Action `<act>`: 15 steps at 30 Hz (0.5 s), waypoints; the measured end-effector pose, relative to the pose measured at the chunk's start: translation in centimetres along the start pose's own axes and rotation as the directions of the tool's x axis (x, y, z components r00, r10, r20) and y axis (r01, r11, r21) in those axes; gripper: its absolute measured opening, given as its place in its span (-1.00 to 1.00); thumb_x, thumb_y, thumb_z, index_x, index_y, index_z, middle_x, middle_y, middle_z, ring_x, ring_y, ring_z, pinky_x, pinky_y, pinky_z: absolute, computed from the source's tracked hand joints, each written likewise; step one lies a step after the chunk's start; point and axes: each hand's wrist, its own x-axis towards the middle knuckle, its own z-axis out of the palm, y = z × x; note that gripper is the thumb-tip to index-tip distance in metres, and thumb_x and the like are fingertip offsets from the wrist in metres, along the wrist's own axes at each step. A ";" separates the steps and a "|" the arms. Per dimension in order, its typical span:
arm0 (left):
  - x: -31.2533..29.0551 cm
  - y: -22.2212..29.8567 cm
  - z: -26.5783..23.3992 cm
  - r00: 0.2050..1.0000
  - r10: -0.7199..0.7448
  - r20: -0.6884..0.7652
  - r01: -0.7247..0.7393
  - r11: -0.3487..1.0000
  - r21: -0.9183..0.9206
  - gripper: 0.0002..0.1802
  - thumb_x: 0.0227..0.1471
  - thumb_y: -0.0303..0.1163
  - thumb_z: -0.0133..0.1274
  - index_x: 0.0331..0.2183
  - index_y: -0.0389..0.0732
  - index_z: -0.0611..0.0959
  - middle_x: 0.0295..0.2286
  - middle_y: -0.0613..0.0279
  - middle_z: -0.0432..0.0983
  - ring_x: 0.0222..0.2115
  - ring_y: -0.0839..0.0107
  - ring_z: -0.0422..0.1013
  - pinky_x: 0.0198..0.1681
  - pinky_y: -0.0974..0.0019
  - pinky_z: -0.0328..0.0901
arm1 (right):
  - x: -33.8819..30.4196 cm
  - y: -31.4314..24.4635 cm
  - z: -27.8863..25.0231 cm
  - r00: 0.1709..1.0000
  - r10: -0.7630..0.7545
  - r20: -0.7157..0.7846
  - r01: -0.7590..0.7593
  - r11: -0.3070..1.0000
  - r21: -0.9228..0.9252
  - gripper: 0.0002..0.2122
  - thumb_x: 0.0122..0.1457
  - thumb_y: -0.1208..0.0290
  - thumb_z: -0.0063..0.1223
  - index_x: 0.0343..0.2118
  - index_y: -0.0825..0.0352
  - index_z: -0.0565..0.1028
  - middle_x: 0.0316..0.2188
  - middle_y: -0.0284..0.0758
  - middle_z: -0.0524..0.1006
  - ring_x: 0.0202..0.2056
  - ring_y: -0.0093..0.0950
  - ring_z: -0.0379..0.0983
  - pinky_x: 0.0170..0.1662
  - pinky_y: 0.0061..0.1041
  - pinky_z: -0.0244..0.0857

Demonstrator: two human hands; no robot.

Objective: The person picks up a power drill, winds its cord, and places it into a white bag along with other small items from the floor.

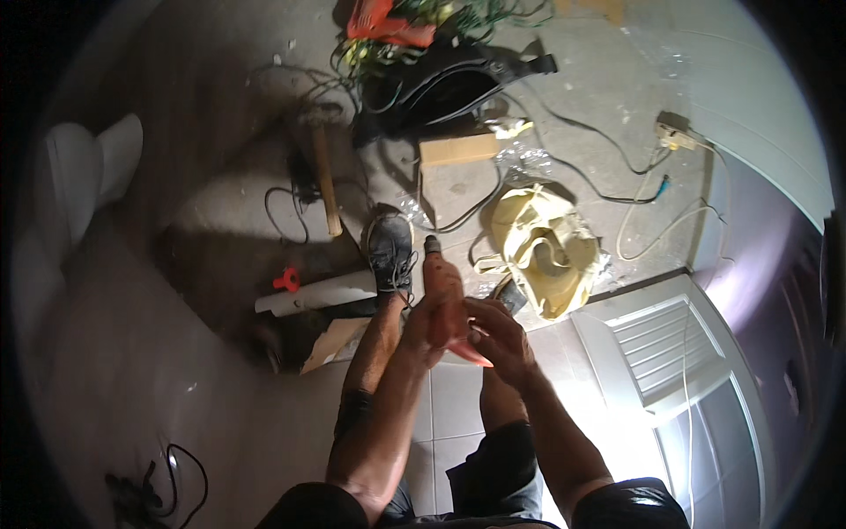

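Grey concrete floor [590, 88], crumpled cream cloth bag [564, 280], my left hand [429, 326] wrapped around a red power drill [443, 282], my right hand [500, 335] curled at its handle [470, 353], grip unclear.

Obstacle right of drill [444, 284]: cream bag [564, 280]

floor: grey concrete [608, 84], pale tiles [456, 397] | right: purplish wall [749, 256], 1 white louvred panel [659, 346] | light: glare lower right

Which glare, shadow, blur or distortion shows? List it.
Head view: glare whitens the pale square floor tiles, lower right; shadow darkens the concrete floor left of the small red plastic piece; the orange drill looks slightly soft; fisheye bows the white slatted door.
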 end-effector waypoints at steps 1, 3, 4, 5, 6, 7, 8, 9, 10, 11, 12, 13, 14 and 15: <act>-1.5 -0.1 1.9 0.999 0.015 0.044 -0.017 0.999 0.048 -0.53 0.07 -0.24 0.12 -0.05 -0.30 0.43 -0.34 0.19 0.49 -0.38 0.39 0.50 -0.32 0.35 0.45 | -1.3 0.1 -0.1 0.993 0.050 -0.103 -0.030 0.981 0.189 -0.65 0.23 0.34 0.10 0.03 0.38 0.42 0.01 -0.19 0.41 0.04 -0.34 0.42 0.09 -0.33 0.32; -6.8 0.7 6.0 0.990 0.064 0.127 -0.082 0.987 0.139 -0.43 0.06 -0.18 0.14 0.01 -0.32 0.39 -0.27 0.11 0.49 -0.30 0.33 0.52 -0.24 0.29 0.48 | -3.0 -1.9 1.6 0.966 0.048 -0.253 0.019 0.966 0.259 -0.73 0.25 0.38 0.07 -0.04 0.37 0.43 0.01 -0.20 0.39 -0.02 -0.35 0.46 0.06 -0.32 0.35; -9.1 1.1 7.3 0.983 0.085 0.165 -0.114 0.978 0.173 -0.39 0.06 -0.17 0.14 0.03 -0.32 0.37 -0.24 0.09 0.49 -0.27 0.30 0.52 -0.21 0.26 0.49 | -3.5 -2.7 2.6 0.953 -0.012 -0.301 0.082 0.972 0.222 -0.73 0.23 0.42 0.08 -0.04 0.35 0.42 -0.01 -0.20 0.39 -0.06 -0.35 0.48 0.02 -0.35 0.38; -10.9 1.4 7.6 0.975 0.098 0.199 -0.138 0.971 0.196 -0.38 0.05 -0.17 0.15 0.04 -0.31 0.37 -0.24 0.08 0.49 -0.27 0.28 0.52 -0.19 0.25 0.48 | -4.4 -4.1 3.6 0.952 -0.151 -0.266 0.132 0.987 -0.088 -0.73 0.21 0.46 0.09 -0.03 0.33 0.42 -0.02 -0.19 0.37 -0.07 -0.34 0.47 -0.04 -0.39 0.41; -13.7 2.3 7.3 0.976 0.125 0.180 -0.160 0.968 0.192 -0.38 0.05 -0.19 0.16 0.05 -0.29 0.36 -0.22 0.09 0.48 -0.27 0.27 0.51 -0.19 0.24 0.48 | -5.3 -6.4 6.0 0.945 -0.276 -0.178 0.197 0.910 -0.364 -0.71 0.18 0.51 0.10 -0.02 0.31 0.41 -0.02 -0.19 0.35 -0.09 -0.34 0.46 -0.11 -0.43 0.44; -15.5 2.5 7.0 0.975 0.130 0.180 -0.162 0.972 0.172 -0.38 0.04 -0.20 0.17 0.07 -0.26 0.36 -0.21 0.09 0.47 -0.26 0.26 0.50 -0.20 0.23 0.48 | -6.5 -7.4 8.0 0.948 -0.254 -0.192 0.191 0.937 -0.294 -0.61 0.10 0.55 0.14 0.02 0.27 0.40 0.03 -0.17 0.26 -0.01 -0.28 0.37 -0.13 -0.42 0.46; -17.5 2.8 6.6 0.975 0.139 0.173 -0.166 0.974 0.155 -0.37 0.04 -0.22 0.17 0.08 -0.23 0.36 -0.19 0.10 0.46 -0.26 0.25 0.49 -0.21 0.22 0.47 | -7.6 -8.3 10.2 0.952 -0.229 -0.204 0.185 0.959 -0.214 -0.52 0.02 0.60 0.18 0.06 0.23 0.38 0.08 -0.15 0.17 0.06 -0.23 0.28 -0.15 -0.41 0.48; -20.7 3.2 8.7 0.976 0.151 0.157 -0.171 0.978 0.120 -0.39 0.04 -0.25 0.17 0.08 -0.21 0.36 -0.19 0.11 0.44 -0.29 0.30 0.49 -0.23 0.23 0.47 | -8.5 -9.7 11.6 0.931 -0.338 -0.134 0.263 0.881 -0.393 -0.49 0.01 0.57 0.20 0.08 0.21 0.38 0.08 -0.15 0.17 0.07 -0.19 0.26 -0.10 -0.35 0.46; -23.5 3.7 10.5 0.974 0.166 0.151 -0.181 0.979 0.090 -0.40 0.04 -0.28 0.17 0.09 -0.19 0.36 -0.18 0.12 0.42 -0.31 0.34 0.49 -0.26 0.25 0.47 | -9.3 -11.8 12.5 0.919 -0.380 -0.104 0.283 0.821 -0.496 -0.46 -0.01 0.53 0.24 0.09 0.19 0.36 0.08 -0.14 0.17 0.07 -0.16 0.26 -0.06 -0.30 0.43; -25.0 4.4 10.0 0.954 0.177 0.240 -0.197 0.979 0.061 -0.42 0.05 -0.24 0.18 0.06 -0.18 0.38 -0.17 0.18 0.44 -0.27 0.32 0.49 -0.18 0.23 0.45 | -10.0 -13.8 13.5 0.904 -0.421 -0.072 0.301 0.748 -0.591 -0.44 -0.02 0.48 0.27 0.10 0.17 0.35 0.09 -0.13 0.17 0.07 -0.13 0.25 -0.01 -0.24 0.40; -27.1 5.4 10.0 0.937 0.192 0.293 -0.222 0.972 0.075 -0.45 0.06 -0.22 0.18 0.03 -0.23 0.41 -0.21 0.21 0.47 -0.22 0.30 0.48 -0.12 0.21 0.43 | -11.0 -15.5 14.4 0.913 -0.396 -0.098 0.255 0.742 -0.620 -0.40 -0.04 0.42 0.31 0.11 0.16 0.34 0.10 -0.12 0.18 0.06 -0.11 0.25 0.03 -0.17 0.36; -29.5 5.9 11.2 0.943 0.188 0.276 -0.230 0.965 0.129 -0.44 0.05 -0.19 0.19 0.03 -0.20 0.41 -0.19 0.17 0.48 -0.20 0.26 0.48 -0.13 0.17 0.44 | -11.1 -15.5 13.9 0.862 -0.494 0.119 0.447 0.627 -0.638 -0.30 -0.04 0.31 0.35 0.19 0.15 0.25 0.11 -0.08 0.19 0.09 -0.07 0.25 0.06 -0.13 0.32; -31.6 6.2 12.2 0.939 0.214 0.267 -0.258 0.956 0.140 -0.44 0.05 -0.18 0.19 0.02 -0.21 0.42 -0.19 0.16 0.48 -0.20 0.24 0.48 -0.13 0.15 0.44 | -11.3 -15.6 13.3 0.764 -0.556 0.328 0.625 0.510 -0.591 -0.19 -0.04 0.19 0.39 0.26 0.13 0.15 0.13 -0.05 0.21 0.11 -0.04 0.25 0.09 -0.10 0.28; -34.2 6.8 12.5 0.936 0.257 0.240 -0.298 0.942 0.153 -0.45 0.06 -0.17 0.19 0.01 -0.21 0.43 -0.18 0.14 0.49 -0.19 0.23 0.48 -0.13 0.13 0.44 | -12.4 -18.7 14.7 0.842 -0.418 0.342 0.536 0.723 -0.436 -0.14 -0.03 0.16 0.39 0.30 0.13 0.09 0.13 -0.03 0.23 0.12 -0.03 0.26 0.08 -0.11 0.28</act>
